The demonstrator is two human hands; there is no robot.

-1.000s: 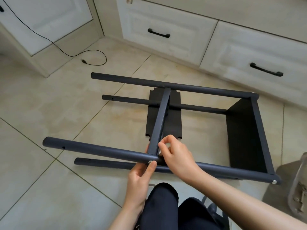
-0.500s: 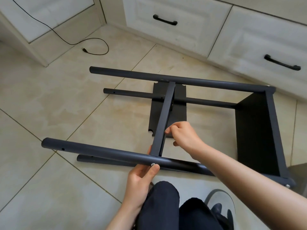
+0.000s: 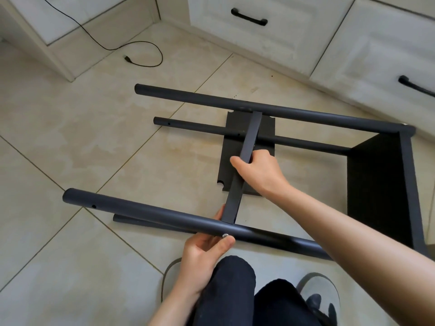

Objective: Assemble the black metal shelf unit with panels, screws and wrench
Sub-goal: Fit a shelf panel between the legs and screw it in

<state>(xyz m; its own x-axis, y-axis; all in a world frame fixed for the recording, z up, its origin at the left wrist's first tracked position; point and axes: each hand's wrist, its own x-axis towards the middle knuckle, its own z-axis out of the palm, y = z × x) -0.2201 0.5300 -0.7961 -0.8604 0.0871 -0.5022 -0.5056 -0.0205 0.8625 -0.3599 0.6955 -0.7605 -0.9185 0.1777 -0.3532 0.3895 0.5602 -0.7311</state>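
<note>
The black shelf frame lies on its side on the tiled floor. Its near upper tube (image 3: 146, 211) and far upper tube (image 3: 259, 107) are joined at the right by an upright black end panel (image 3: 381, 184). A second black panel stands on edge between the tubes; I see its top edge (image 3: 242, 170) running from the far tube to the near one. My right hand (image 3: 259, 170) grips that edge at mid-length. My left hand (image 3: 207, 251) wraps the near tube from below, thumb pressed by a silver screw (image 3: 225, 235) at the joint.
White cabinet drawers with black handles (image 3: 249, 17) line the far side. A black cable (image 3: 141, 55) loops on the floor at the upper left. Two lower tubes (image 3: 195, 127) rest on the tiles. My dark trouser knees (image 3: 235, 290) and a grey slipper (image 3: 322, 292) sit at the bottom.
My right hand left the joint at the near tube and slid up the middle panel's edge, where it now grips it. The left hand stayed at the screw.
</note>
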